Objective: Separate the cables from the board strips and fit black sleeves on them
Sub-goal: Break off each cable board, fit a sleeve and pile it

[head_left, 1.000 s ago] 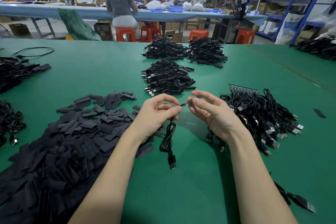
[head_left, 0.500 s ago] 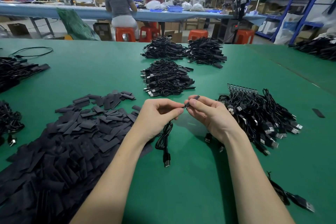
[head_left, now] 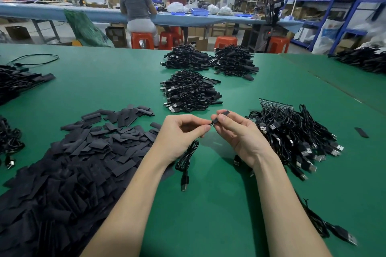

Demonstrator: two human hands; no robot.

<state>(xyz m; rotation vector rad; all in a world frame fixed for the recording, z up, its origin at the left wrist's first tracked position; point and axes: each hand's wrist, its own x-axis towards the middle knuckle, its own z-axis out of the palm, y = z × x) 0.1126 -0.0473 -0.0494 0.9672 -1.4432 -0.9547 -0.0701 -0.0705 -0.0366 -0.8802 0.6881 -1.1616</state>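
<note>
A coiled black cable (head_left: 186,158) hangs from the left hand (head_left: 179,133), whose fingers pinch its top end. The right hand (head_left: 236,133), at 3 o'clock of the left one, pinches a black sleeve (head_left: 221,116) at that end. Loose sleeves (head_left: 69,165) lie at 9 o'clock on the green table (head_left: 208,215), unsleeved cables (head_left: 292,133) at 3 o'clock, finished bundles (head_left: 190,92) at 12 o'clock.

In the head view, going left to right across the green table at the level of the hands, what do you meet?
Heap of flat black sleeves → left hand pinching a cable → black sleeve held in the right hand → pile of cables still on board strips → one stray sleeve.
</note>
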